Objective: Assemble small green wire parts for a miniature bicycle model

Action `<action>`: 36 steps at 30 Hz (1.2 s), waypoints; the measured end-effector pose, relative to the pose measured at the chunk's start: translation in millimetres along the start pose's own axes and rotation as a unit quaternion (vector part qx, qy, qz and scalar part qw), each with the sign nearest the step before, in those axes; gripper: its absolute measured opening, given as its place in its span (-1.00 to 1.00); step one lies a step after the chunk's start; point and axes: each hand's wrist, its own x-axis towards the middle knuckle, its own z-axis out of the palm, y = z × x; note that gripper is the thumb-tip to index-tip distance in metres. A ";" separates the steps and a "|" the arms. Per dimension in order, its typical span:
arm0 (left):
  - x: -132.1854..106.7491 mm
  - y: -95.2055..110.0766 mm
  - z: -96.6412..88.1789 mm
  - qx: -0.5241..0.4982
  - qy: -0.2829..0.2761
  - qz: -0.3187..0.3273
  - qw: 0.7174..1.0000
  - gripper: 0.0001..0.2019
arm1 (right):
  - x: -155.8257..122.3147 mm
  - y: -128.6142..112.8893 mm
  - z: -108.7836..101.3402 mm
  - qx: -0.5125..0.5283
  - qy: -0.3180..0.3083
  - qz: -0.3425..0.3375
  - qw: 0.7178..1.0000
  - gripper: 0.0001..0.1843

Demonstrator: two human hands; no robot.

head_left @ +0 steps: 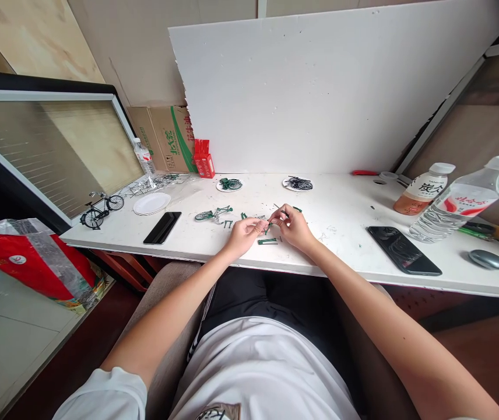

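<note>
White foam board [319,87] stands at the far edge of the white counter [345,256], with plywood walls behind and a glass partition [52,146] to the left. A cardboard box [166,137] and a red carton [203,158] sit at the far left; two bottles [459,201] stand at the right, with a phone [403,251] and a mouse [488,259] near them. A second phone [162,227] lies left of the hands, beside a paper plate [151,203].

As for progress, one black model bike [101,210] stands finished at the far left edge, so I judge an earlier build done. Two plates hold heaps of parts, green [230,184] and black [298,184], which suggests much is left. A green frame [213,214] lies partly built just left of the hands, and a green bar [267,241] lies loose near the counter's front edge.

Both hands meet over the counter's middle. The left hand [243,235] and right hand [294,226] pinch a small green part [267,225] between them, fingers closed on it from either side; it is too small to say what it is.
</note>
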 end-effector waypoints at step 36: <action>4.5 -1.2 -6.2 -0.080 0.127 -0.051 0.987 -0.50 | -3.7 4.8 9.1 -0.174 0.041 -0.158 0.971 -0.61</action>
